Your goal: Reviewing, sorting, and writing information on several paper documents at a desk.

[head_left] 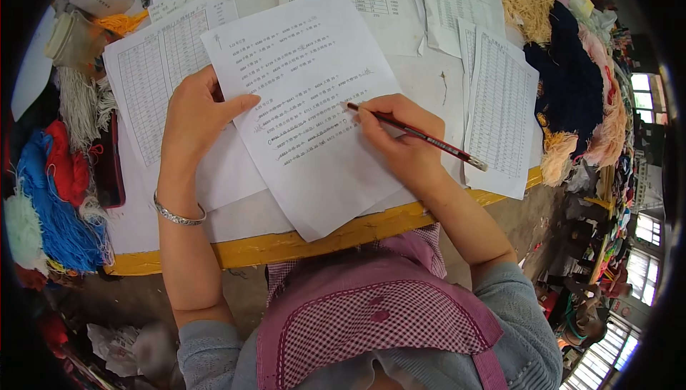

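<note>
A printed white sheet (329, 197) lies at a slant across the table before me, with several of its lines struck through by hand. My left hand (194, 115) grips its left edge, thumb on top and the other fingers hidden behind the paper. In my right hand (411, 140) is a dark red and black pencil (456, 151), pinched near its tip. The pencil's point is at the printed lines on the right half of the sheet. Under the sheet's left side is a paper with a printed table (153, 68).
More printed sheets (504, 111) lie at the right and far side. Blue yarn (53, 204), red yarn (69, 165) and a dark red-edged object (111, 165) are at the left; navy yarn (568, 79) and peach yarn (604, 104) at the right. A yellow edge (343, 236) borders the table's near side.
</note>
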